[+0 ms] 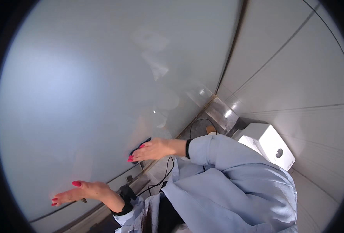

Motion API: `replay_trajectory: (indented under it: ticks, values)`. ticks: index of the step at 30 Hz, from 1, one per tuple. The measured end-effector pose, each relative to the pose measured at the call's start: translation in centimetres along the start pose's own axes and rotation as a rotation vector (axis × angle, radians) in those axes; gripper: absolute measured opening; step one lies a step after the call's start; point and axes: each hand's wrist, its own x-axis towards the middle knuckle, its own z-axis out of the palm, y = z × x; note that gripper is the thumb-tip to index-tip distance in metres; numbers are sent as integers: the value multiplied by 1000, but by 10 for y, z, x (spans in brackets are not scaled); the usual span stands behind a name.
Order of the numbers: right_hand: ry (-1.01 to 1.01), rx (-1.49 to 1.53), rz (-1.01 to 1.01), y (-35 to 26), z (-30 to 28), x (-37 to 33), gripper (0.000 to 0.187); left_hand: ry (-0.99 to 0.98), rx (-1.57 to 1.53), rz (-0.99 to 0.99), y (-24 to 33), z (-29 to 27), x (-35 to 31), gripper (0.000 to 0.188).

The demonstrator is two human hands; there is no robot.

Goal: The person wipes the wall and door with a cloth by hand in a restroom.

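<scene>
A large frosted glass panel [102, 85] fills the left and middle of the view, with a pale sheen and faint reflections on it. My right hand [152, 150] presses a dark blue cloth [146, 141] to the glass, fingers flat over it; most of the cloth is hidden under the palm. Lower left, my left hand [82, 192] is held out with fingers extended and thumb raised, close to the panel's lower edge. It holds nothing that I can see. Whether its fingertips touch the glass, I cannot tell. A small metallic piece [84, 200] shows just under that palm.
A white boxy appliance [271, 145] with a round dark spot stands at the right, by a pale tiled wall [296, 70]. A dark seam runs up between panel and wall. Black cables [166, 174] hang near my body. Grey floor [201, 128] shows beyond my right forearm.
</scene>
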Motion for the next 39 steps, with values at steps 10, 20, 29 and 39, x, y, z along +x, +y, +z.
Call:
replay_trajectory:
  ticks: [10,20,29,39]
  values:
    - [276,-227,720,150,-129,-141,67,68,27,-83,-6,6,-3,83]
    - [725,-238,533,170,-262,34,60,142,-48,-95,-28,-29,-18,75]
    - [615,-448,166,130,-321,122,53,208,-433,-190,-94,-73,-181,66]
    - [703,-371,188,133,-303,69,47,432,-906,-938,-158,-75,-236,62]
